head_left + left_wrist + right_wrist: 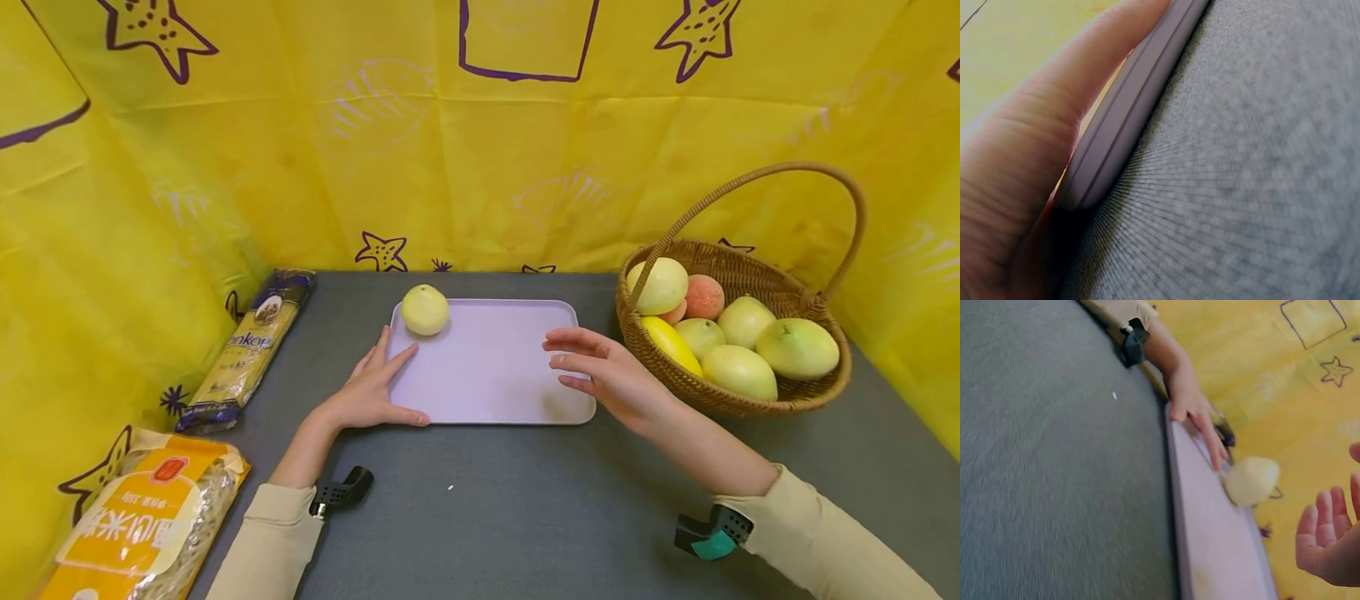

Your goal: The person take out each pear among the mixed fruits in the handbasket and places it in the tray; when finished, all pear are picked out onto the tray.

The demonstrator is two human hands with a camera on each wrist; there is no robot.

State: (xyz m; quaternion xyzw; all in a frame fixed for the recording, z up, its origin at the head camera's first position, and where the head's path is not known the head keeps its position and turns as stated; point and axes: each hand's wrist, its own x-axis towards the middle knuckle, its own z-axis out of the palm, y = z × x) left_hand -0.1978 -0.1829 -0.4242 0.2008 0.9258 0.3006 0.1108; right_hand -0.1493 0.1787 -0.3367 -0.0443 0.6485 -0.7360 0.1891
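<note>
A pale lilac tray (pixel 487 367) lies on the dark grey table, with one round pale yellow-green fruit (pixel 425 310) at its far left corner. My left hand (pixel 372 385) rests over the tray's left end, fingers spread and straight, the thumb along the near rim. In the left wrist view a finger or thumb (pixel 1029 125) lies against the tray's ribbed side (pixel 1122 119). Over the tray's right end hovers my right hand (pixel 607 375), its fingers loosely bent and nothing held in them. The right wrist view shows that hand's relaxed fingers (pixel 1324 519) apart from the fruit.
At the right stands a wicker basket (pixel 750 408) with a tall handle, holding several pale green fruits (pixel 740 372), peaches (pixel 705 297) and a yellow fruit (pixel 670 343). A pasta packet (pixel 247 350) and an orange noodle bag (pixel 142 517) lie left. Yellow cloth (pixel 480 167) hangs behind.
</note>
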